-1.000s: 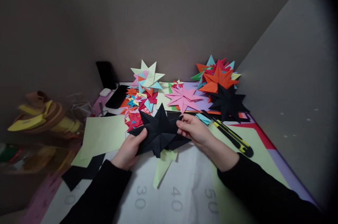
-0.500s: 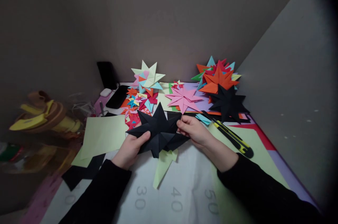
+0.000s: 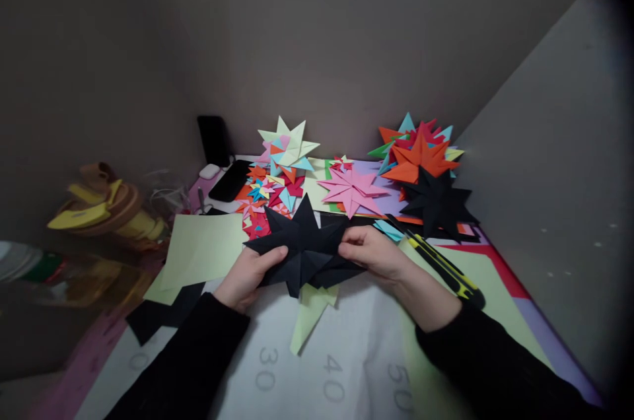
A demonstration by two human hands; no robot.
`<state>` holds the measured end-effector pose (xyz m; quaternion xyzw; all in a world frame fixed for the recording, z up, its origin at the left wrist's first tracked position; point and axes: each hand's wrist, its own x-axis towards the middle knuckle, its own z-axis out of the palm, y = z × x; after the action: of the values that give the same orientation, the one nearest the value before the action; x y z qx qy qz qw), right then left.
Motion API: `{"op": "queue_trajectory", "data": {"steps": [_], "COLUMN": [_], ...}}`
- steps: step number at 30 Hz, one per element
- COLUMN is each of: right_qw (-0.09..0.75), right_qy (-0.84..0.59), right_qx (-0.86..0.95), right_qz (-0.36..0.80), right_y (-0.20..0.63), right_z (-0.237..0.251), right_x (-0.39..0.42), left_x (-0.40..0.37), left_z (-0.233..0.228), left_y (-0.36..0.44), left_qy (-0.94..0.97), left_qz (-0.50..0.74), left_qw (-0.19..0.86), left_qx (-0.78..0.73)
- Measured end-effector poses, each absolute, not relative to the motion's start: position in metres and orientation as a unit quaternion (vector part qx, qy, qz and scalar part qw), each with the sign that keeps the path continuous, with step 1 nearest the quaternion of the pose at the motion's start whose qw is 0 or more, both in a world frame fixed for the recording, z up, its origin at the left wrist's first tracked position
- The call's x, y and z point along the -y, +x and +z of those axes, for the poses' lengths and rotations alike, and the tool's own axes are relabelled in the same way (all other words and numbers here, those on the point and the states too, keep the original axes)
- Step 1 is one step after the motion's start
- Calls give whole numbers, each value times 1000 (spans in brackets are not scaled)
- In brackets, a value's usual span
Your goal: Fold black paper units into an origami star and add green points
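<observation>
Between my two hands is a black folded paper star (image 3: 303, 245) with several points, held above the white numbered sheet (image 3: 297, 384). My left hand (image 3: 252, 271) grips its left side, thumb lying on top and the fingers hidden beneath. On the right, my right hand (image 3: 371, 251) pinches a point of the star between thumb and bent fingers. A folded pale green paper piece (image 3: 312, 317) lies on the sheet just below the star. Behind the star rests a pink paper star (image 3: 352, 190).
Paper stars pile up at back right, an orange star (image 3: 421, 159) and black star (image 3: 440, 202) among them. A yellow-black cutter (image 3: 448, 268) lies right. Left are pale green sheets (image 3: 203, 248), a phone (image 3: 230, 180), a bottle (image 3: 39, 268) and a brown-yellow container (image 3: 113, 209).
The view has shifted slightly, so most things sit a little further right. Both hands keep hold of the black star, and my right fingers have moved slightly along its point.
</observation>
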<state>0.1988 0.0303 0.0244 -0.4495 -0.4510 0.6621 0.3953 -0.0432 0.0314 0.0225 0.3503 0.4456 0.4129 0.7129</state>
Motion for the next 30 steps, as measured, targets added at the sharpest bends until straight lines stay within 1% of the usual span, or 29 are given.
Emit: {"op": "queue_trajectory", "data": {"steps": [3,5,9,11,13,15,18,20,22,24,30], "right_qw": [361,311,183,161,187,229,302,359,402,421,443], "right_qy": [-316,-271,-242,-250,-277,-306,-362,-405,-428,-431,-429], "right_qx": [377,356,408,434,447,444,400,363,343,341,375], "right_qz": [793,839,861,851,830,811,786,759,733,721,692], "right_y": [209,213,203,192,181,174,169,168,167,166,162], "right_z": [25,23,19,20,21,20,18,17,17,17,12], "right_x": [-31,-29,-14,-5,-1,0,-4,-7,-10,-11,-8], "left_x": [-33,-32,-29,-29,-31,-35,-43,-46,-45,-41,-30], "left_z": [25,28,40,45,46,44,36,33,31,30,28], "left_y": [-53,-57,-56,-54,-55,-60,-70,-72,-66,-55,-32], "left_qy": [380,422,498,520,522,497,400,332,314,334,392], "left_qz": [364,305,214,198,184,195,304,378,425,452,469], "left_qw": [742,757,749,742,750,771,784,776,757,724,647], "left_qx": [-415,-395,-381,-374,-361,-349,-365,-379,-385,-399,-457]}}
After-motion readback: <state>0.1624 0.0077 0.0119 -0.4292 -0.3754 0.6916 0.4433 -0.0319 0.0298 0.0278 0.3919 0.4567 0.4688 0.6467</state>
